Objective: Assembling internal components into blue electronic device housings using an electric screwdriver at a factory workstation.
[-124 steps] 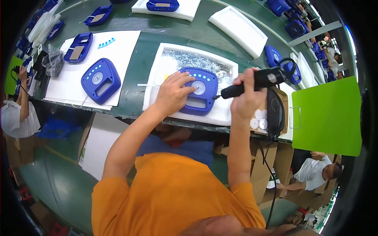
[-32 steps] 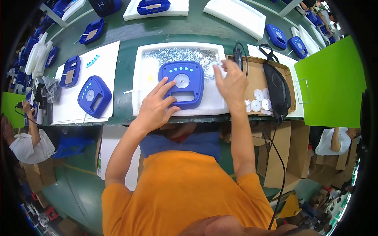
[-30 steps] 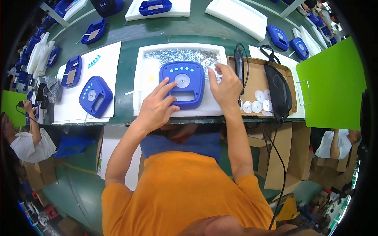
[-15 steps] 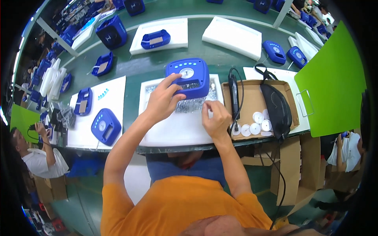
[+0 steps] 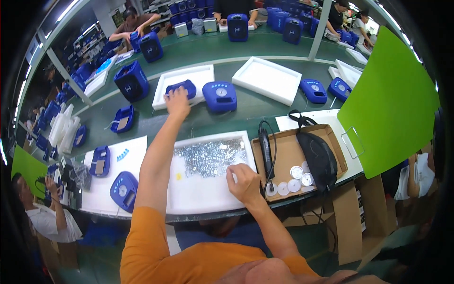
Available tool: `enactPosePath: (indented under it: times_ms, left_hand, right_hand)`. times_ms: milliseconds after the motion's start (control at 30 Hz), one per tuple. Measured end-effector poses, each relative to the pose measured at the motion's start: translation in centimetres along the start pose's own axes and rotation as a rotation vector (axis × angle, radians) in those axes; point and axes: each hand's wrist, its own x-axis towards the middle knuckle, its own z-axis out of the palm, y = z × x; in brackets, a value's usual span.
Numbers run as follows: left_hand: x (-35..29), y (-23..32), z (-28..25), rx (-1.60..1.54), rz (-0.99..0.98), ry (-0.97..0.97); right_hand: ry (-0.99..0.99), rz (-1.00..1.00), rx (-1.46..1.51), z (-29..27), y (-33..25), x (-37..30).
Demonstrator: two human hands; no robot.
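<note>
My left hand [image 5: 177,101] reaches far forward, its fingers closed on the near edge of a blue plastic housing [image 5: 188,87] in a white foam tray [image 5: 206,72]. Beside that tray stands another blue housing [image 5: 220,98] with a round silvery dial and a row of light-blue buttons. My right hand [image 5: 245,182] is curled with its fingertips pinched, over the right side of a nearer white foam tray [image 5: 208,201]. Many small metal screws or similar hardware [image 5: 208,158] lie spread in this tray. Whatever the right fingertips hold is too small to make out.
A cardboard box [image 5: 283,142] at right holds a black electric screwdriver [image 5: 265,150], white round discs [image 5: 283,189] and a black pouch [image 5: 319,158]. An upside-down-looking white tray [image 5: 267,79] lies beyond. A green panel [image 5: 390,104] stands right; blue housings [image 5: 124,191] lie left. Other people work around.
The blue housing with the dial has gone from my left hand to the bench beyond the near tray. My left hand has moved forward to another housing. The view has tilted up.
</note>
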Motion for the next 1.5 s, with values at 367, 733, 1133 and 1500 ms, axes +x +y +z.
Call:
enactPosePath:
  times_ms: [367, 733, 1133, 1500]
  left_hand:
    - [0.3, -4.6, -4.3, -0.095, 0.258, 0.217]
    - [-19.5, -5.6, -20.4, -1.369, -0.029, -0.412]
    - [-29.6, -6.3, -22.5, -1.502, -0.142, -0.715]
    - [-31.5, -8.0, -15.6, -1.432, -0.151, -0.536]
  right_hand:
    - [-0.015, -0.02, 0.011, 0.3, 0.2, 0.0]
    - [0.006, 0.191, 0.293, -2.0, -1.9, 1.5]
    - [-0.443, 0.199, 0.47, -5.9, -7.0, 3.0]
    - [-0.486, 0.655, 0.602, -3.7, -1.4, 3.4]
